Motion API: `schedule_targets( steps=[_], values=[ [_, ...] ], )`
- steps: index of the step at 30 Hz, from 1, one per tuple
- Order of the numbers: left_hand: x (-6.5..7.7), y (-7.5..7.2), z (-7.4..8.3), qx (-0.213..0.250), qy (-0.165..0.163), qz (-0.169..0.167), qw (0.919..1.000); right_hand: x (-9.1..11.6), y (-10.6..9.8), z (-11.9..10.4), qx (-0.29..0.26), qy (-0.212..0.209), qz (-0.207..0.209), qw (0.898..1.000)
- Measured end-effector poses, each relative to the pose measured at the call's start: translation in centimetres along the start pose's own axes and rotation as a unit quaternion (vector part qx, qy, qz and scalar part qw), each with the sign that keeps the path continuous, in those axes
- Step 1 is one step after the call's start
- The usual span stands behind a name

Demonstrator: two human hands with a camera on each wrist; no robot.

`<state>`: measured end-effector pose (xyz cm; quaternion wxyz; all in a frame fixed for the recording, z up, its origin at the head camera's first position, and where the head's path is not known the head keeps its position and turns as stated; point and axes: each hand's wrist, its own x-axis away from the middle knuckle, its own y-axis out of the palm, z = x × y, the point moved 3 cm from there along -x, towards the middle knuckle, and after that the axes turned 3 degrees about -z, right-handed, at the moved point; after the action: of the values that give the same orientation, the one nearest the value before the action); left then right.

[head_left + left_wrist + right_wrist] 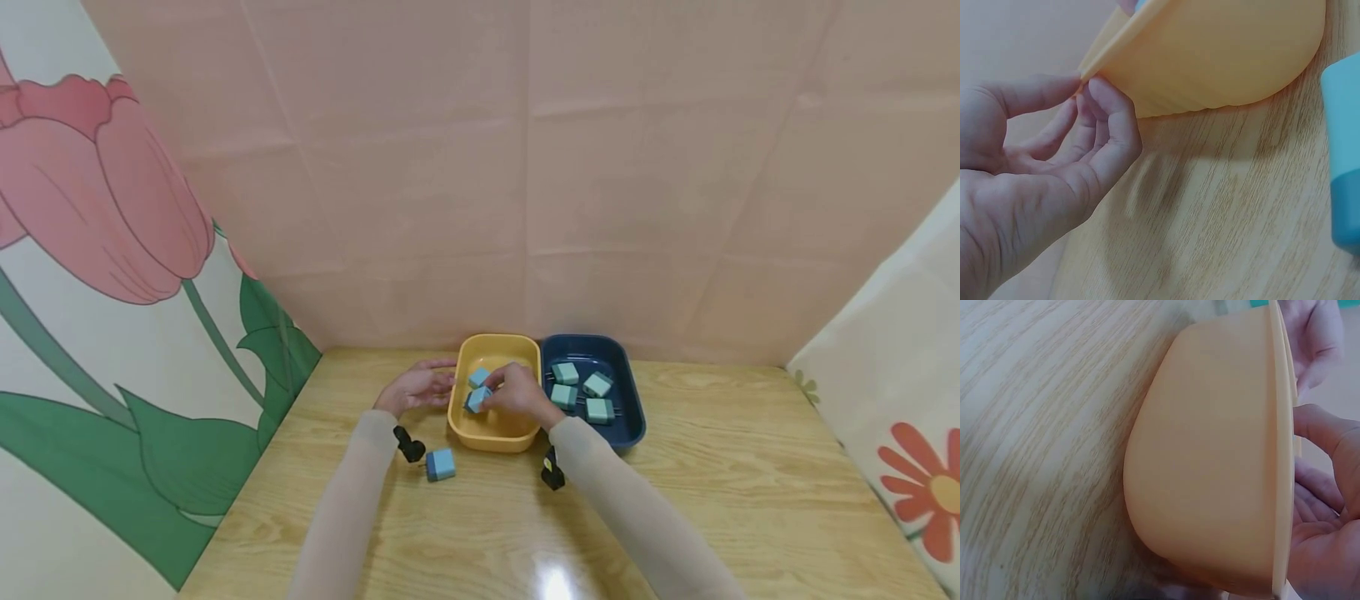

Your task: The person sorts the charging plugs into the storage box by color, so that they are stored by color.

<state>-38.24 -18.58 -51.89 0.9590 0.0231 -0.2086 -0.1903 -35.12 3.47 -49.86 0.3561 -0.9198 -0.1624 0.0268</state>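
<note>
My left hand (417, 389) is at the left side of the yellow tray (493, 442), pinching its rim between thumb and forefinger, as the left wrist view shows. My right hand (522, 393) reaches inside that tray and holds a two-tone blue plug charger (477, 400) by the fingertips. Just behind it in the tray lies another blue charger (478, 377), partly hidden. A third blue charger (441, 464) lies on the table in front of the tray, its prongs facing left. In the right wrist view, the tray wall (1210, 450) hides my right fingertips and the held charger.
A navy tray (637, 421) stands against the yellow one on its right, with several pale green chargers (598, 384) inside. Both trays are near the back edge of the wooden table (720, 467), close to a pink cloth backdrop (600, 208). Flower-printed cloths hang at either side.
</note>
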Motion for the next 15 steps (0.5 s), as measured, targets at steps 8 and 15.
schedule_targets(
  steps=[8, 15],
  values=[
    [0.07, 0.07, 0.07, 0.006, 0.0, -0.002, 1.0, -0.1, 0.15, 0.38, -0.002, -0.007, 0.002, 1.0],
    [0.12, -0.02, 0.06, 0.0, 0.001, 0.003, 1.0, 0.17, -0.28, 0.07, -0.038, -0.005, 0.009, 0.999]
  ],
)
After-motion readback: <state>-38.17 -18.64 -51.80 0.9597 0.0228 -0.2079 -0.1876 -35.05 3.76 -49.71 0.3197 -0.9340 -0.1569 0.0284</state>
